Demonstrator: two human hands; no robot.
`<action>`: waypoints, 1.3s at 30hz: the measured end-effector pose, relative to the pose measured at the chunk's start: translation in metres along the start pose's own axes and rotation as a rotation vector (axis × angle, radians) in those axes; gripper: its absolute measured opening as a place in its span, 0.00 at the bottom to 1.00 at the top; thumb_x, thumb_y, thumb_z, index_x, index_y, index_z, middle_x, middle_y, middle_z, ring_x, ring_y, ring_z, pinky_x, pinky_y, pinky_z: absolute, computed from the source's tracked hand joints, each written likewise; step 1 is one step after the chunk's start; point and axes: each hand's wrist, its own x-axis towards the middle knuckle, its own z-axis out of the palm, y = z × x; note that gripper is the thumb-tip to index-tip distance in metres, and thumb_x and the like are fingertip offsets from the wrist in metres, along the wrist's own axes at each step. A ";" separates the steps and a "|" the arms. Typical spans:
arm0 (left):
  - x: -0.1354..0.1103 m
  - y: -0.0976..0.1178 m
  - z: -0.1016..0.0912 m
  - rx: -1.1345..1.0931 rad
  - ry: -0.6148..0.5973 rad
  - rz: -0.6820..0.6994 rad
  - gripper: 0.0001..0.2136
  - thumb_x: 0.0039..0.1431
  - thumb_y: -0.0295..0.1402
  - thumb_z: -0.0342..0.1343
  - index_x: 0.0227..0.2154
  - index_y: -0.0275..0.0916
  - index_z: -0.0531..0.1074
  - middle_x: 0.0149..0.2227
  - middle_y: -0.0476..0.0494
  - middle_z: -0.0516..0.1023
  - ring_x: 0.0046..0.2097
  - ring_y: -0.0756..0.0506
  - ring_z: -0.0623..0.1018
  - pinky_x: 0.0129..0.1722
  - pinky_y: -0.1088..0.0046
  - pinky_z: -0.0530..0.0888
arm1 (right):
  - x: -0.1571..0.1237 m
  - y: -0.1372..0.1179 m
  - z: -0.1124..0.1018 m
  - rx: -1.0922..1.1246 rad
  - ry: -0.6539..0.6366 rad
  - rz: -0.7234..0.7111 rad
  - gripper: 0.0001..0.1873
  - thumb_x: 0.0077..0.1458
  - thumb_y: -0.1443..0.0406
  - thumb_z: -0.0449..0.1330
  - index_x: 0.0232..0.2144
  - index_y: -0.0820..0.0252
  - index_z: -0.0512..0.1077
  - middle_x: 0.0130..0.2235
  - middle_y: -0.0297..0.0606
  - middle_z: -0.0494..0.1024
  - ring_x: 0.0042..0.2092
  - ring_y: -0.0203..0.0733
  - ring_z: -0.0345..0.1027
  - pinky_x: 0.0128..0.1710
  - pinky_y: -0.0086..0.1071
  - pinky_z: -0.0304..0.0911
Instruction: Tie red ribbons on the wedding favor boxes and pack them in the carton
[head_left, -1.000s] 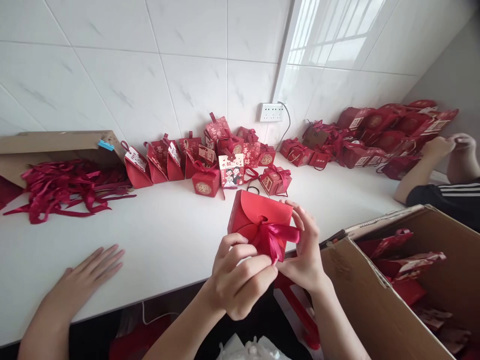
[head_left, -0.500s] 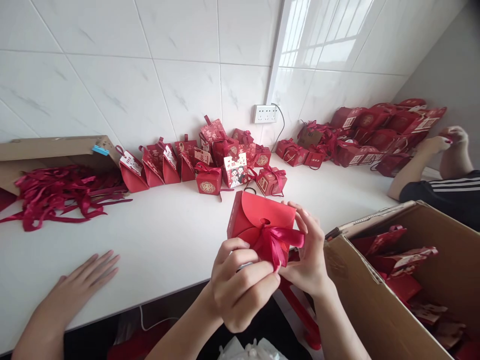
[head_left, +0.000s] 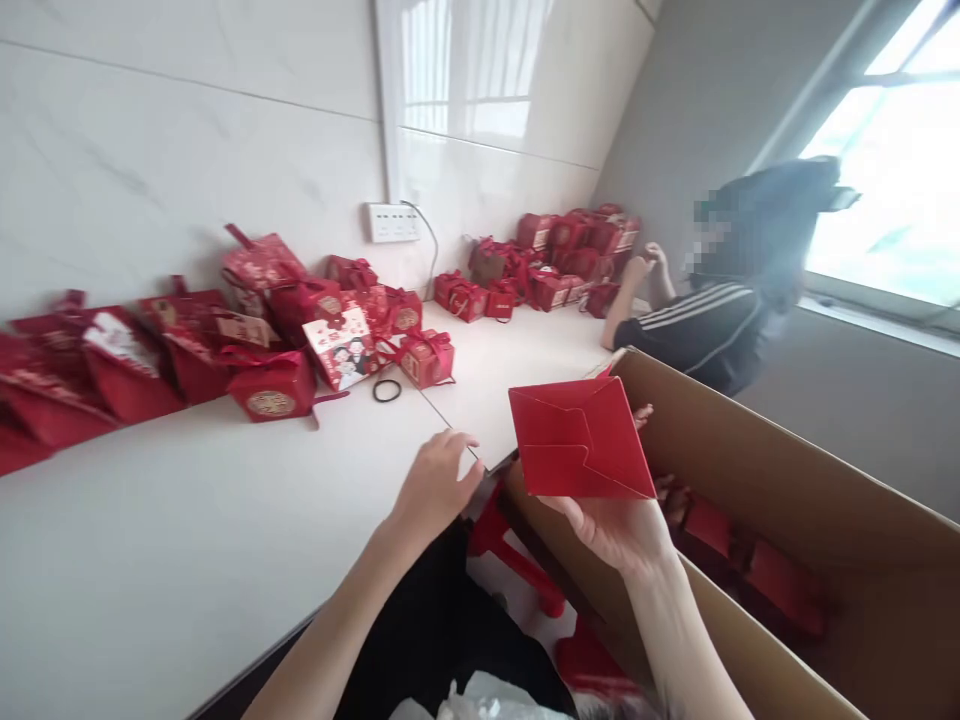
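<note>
My right hand (head_left: 626, 535) is wrapped around a red paper gift box (head_left: 579, 442), holding it up at the near left edge of a large cardboard box (head_left: 750, 425). The gift box's folded bottom faces me, and its ribbon is hidden. Fingertips show past its right side. My left hand (head_left: 441, 475) is off it, at the front edge of the white table (head_left: 330, 510), with thumb and fingers apart and nothing in it. Several red gift boxes (head_left: 784, 590) lie inside the cardboard box.
Ribbon-tied gift boxes (head_left: 274, 385) stand along the tiled wall, near a black ring (head_left: 387, 390). More are stacked (head_left: 577, 245) further right. A co-worker in a dark striped sleeve (head_left: 694, 320) sits beyond the cardboard box. A red stool (head_left: 517, 560) shows below the table.
The view has swung right. My left hand has let go of the ribbon and gift box. In my right hand, the gift box has moved right and turned bottom towards me.
</note>
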 end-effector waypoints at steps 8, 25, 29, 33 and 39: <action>0.019 0.067 0.099 -0.152 -0.239 0.454 0.22 0.57 0.34 0.54 0.54 0.36 0.61 0.60 0.33 0.63 0.65 0.34 0.54 0.60 0.50 0.55 | -0.060 -0.036 -0.041 0.200 0.224 -0.112 0.23 0.50 0.55 0.62 0.47 0.57 0.69 0.50 0.41 0.75 0.51 0.45 0.70 0.38 0.27 0.73; -0.011 0.019 0.006 -1.021 0.130 -0.054 0.36 0.51 0.49 0.58 0.61 0.47 0.53 0.62 0.37 0.60 0.59 0.34 0.67 0.51 0.59 0.72 | 0.037 0.035 -0.015 -0.275 0.043 -0.088 0.27 0.48 0.44 0.57 0.40 0.59 0.71 0.38 0.42 0.80 0.43 0.51 0.74 0.42 0.42 0.71; -0.057 -0.032 -0.007 -0.671 0.563 -0.102 0.31 0.54 0.46 0.56 0.59 0.46 0.55 0.64 0.39 0.55 0.64 0.35 0.57 0.59 0.54 0.63 | 0.090 0.074 -0.007 -0.805 -0.203 -0.493 0.31 0.47 0.49 0.61 0.50 0.58 0.65 0.53 0.47 0.71 0.55 0.53 0.65 0.55 0.47 0.61; -0.108 -0.061 -0.011 -0.417 0.499 -0.250 0.28 0.58 0.44 0.50 0.59 0.41 0.53 0.62 0.34 0.57 0.64 0.35 0.58 0.61 0.49 0.57 | 0.126 0.100 0.000 -1.381 -0.606 -0.577 0.32 0.48 0.61 0.62 0.56 0.59 0.60 0.65 0.50 0.50 0.64 0.52 0.48 0.61 0.45 0.52; -0.122 -0.071 -0.023 -0.308 0.386 -0.384 0.34 0.55 0.40 0.55 0.61 0.42 0.45 0.63 0.33 0.51 0.65 0.36 0.56 0.61 0.50 0.58 | 0.123 0.108 0.004 -1.338 -0.634 -0.499 0.31 0.53 0.56 0.58 0.57 0.55 0.57 0.61 0.49 0.55 0.63 0.50 0.50 0.57 0.45 0.55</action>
